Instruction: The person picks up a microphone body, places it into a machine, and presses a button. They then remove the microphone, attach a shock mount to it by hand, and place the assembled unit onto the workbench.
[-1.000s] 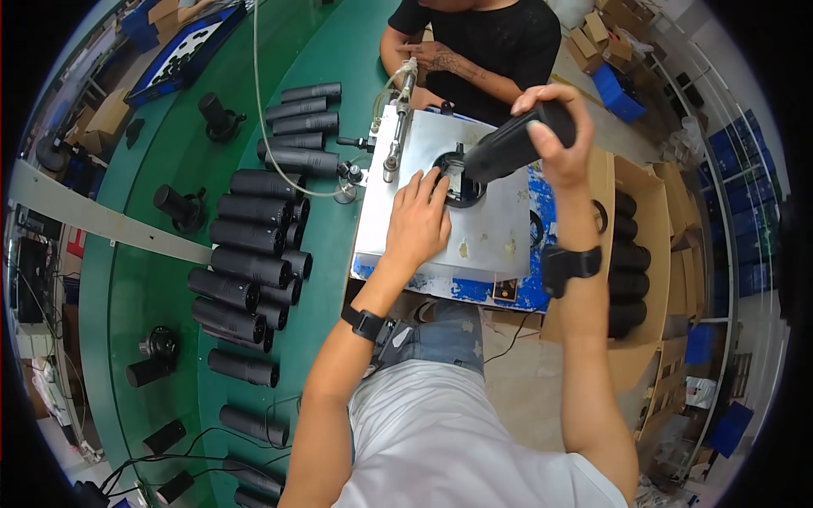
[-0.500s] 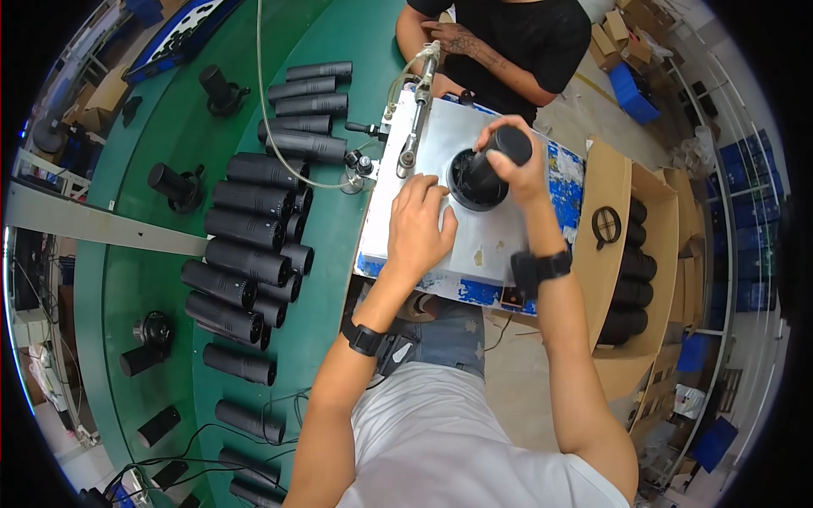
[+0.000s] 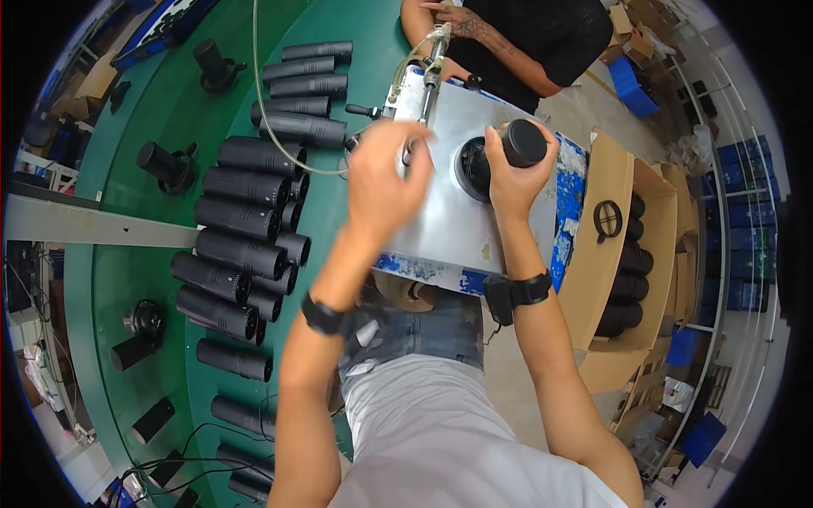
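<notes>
Right hand (image 3: 513, 183) grip is wrapped round the black cylinder (image 3: 525, 142), over the metal plate (image 3: 453, 222); left hand (image 3: 385, 179) blurred, can't tell its grip. Cylinder looks stiff, lightish, maybe slick; best held round the barrel.

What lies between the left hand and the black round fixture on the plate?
In the head view, a bare stretch of silver metal plate separates the left hand from the black round fixture.
</notes>
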The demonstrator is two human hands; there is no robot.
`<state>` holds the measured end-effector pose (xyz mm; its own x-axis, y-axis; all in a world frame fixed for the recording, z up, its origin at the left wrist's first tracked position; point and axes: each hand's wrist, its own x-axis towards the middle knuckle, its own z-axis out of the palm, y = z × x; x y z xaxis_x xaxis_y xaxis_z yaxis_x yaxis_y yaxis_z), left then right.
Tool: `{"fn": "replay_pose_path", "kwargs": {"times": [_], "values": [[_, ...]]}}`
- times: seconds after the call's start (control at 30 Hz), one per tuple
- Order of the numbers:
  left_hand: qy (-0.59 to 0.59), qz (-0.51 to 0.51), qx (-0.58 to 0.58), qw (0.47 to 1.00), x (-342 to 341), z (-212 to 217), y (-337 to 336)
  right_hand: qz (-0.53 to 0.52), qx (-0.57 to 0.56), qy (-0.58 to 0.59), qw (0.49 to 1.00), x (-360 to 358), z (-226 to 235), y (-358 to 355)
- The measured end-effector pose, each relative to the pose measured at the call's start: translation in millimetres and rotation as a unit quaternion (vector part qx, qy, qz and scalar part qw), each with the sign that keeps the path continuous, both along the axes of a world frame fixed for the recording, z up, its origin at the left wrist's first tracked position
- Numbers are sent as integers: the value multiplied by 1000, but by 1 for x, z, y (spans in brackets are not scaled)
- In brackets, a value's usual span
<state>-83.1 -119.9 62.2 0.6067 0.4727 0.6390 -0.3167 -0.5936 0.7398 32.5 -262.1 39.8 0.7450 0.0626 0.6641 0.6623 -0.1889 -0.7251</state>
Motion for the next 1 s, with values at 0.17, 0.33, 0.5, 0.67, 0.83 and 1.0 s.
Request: {"fn": "replay_pose_path", "kwargs": {"times": [0.17, 0.33, 0.5, 0.67, 0.83, 1.0], "values": [[276, 115, 136, 944, 66, -50, 100, 107, 11, 55, 993, 3, 7, -3], [511, 81, 148, 843, 81, -65, 112, 61, 9, 33, 998, 0, 3, -1], [516, 86, 142, 840, 78, -68, 111, 74, 15, 44, 996, 4, 2, -4], [485, 62, 96, 867, 68, -78, 126, 63, 25, 24, 997, 4, 2, 3], [293, 70, 101, 948, 25, -28, 132, 19, 16, -157, 987, 1, 66, -4], [41, -199, 41, 978, -66, 84, 27, 209, 183, -87, 957, -75, 204, -4]]}}
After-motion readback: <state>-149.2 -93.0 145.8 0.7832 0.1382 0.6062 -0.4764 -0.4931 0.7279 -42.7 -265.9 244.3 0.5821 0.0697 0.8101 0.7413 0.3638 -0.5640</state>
